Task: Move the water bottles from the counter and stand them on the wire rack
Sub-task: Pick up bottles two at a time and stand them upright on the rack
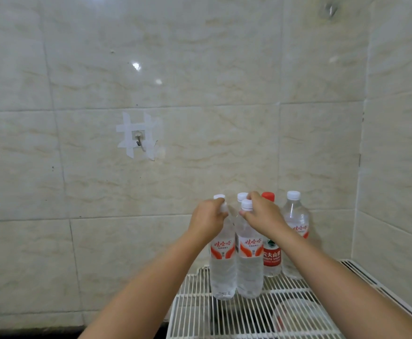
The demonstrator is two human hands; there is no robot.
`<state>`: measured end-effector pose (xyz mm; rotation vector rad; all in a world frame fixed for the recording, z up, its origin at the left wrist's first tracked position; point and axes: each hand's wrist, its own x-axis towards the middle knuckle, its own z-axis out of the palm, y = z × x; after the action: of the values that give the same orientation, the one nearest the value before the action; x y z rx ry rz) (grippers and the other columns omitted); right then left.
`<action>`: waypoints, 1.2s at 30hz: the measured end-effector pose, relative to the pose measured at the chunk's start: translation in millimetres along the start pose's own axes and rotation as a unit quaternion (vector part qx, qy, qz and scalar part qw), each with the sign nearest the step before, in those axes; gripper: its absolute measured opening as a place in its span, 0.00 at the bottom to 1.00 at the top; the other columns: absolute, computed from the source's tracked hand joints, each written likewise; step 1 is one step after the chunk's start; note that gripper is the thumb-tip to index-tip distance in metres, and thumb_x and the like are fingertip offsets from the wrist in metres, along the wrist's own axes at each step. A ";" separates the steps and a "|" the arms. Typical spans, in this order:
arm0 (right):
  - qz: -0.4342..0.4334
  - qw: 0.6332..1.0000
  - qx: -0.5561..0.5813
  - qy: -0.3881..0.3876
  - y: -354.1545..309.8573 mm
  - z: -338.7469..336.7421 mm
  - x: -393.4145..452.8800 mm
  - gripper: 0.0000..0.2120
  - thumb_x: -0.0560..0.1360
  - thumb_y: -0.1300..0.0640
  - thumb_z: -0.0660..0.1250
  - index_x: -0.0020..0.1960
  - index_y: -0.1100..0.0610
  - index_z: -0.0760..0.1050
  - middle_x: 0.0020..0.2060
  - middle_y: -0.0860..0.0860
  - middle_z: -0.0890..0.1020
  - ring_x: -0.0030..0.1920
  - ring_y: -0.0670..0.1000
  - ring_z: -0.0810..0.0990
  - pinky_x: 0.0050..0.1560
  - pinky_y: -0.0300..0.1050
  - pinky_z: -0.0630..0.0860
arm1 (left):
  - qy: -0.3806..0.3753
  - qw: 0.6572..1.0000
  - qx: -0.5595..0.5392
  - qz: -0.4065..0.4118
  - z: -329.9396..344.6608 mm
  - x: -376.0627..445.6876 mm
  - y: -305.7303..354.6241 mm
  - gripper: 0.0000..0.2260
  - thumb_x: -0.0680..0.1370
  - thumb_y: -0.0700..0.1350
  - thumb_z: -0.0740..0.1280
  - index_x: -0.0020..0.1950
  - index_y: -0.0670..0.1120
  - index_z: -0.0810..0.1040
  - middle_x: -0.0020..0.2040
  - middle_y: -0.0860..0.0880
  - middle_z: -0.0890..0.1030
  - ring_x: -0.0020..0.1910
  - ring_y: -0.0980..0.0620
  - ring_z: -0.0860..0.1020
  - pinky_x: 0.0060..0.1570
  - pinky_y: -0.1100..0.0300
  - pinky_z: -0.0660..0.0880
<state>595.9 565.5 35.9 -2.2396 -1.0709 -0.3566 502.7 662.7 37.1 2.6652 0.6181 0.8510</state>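
Both hands are on the near pair: left hand (208, 215) grips the left bottle (222, 260) at its neck, right hand (261, 211) grips the next bottle (249, 263). Both stand on the rack (261, 314); more behind. Counter out of view, remainder unknown.

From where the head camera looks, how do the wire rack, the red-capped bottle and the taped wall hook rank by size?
1. Wire rack, cut off by the frame edge.
2. Red-capped bottle, partly hidden behind the right arm.
3. Taped wall hook.
The hook sits farther back on the wall, yet still looks clearly smallest.
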 end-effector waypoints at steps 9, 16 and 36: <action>0.001 1.000 0.005 0.008 7.2 -0.9 2.0 0.20 0.76 0.54 0.63 0.65 0.58 0.64 0.57 0.56 0.78 0.54 0.56 0.77 0.48 0.46 0.71 | 0.001 0.999 -0.026 0.020 4.5 -0.6 3.8 0.14 0.79 0.42 0.61 0.64 0.39 0.72 0.61 0.39 0.77 0.59 0.42 0.75 0.56 0.55 0.71; -0.015 0.999 -0.038 0.017 3.1 10.4 -1.7 0.19 0.77 0.52 0.60 0.66 0.57 0.63 0.59 0.56 0.76 0.55 0.55 0.76 0.49 0.46 0.73 | 0.001 1.000 -0.014 0.009 6.7 2.1 -5.7 0.17 0.79 0.45 0.61 0.67 0.43 0.70 0.64 0.43 0.76 0.61 0.45 0.74 0.58 0.56 0.71; -0.215 0.972 -0.082 0.048 -70.9 29.1 -75.7 0.24 0.69 0.57 0.70 0.62 0.66 0.71 0.63 0.66 0.73 0.64 0.65 0.72 0.60 0.62 0.70 | 0.003 0.954 0.297 -0.026 -56.2 -110.3 -45.2 0.20 0.82 0.42 0.49 0.75 0.44 0.55 0.78 0.44 0.52 0.77 0.46 0.48 0.75 0.51 0.44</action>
<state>492.4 572.2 6.7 -2.0884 -1.5207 -0.7533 373.6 656.9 11.0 3.1477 1.0883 0.7448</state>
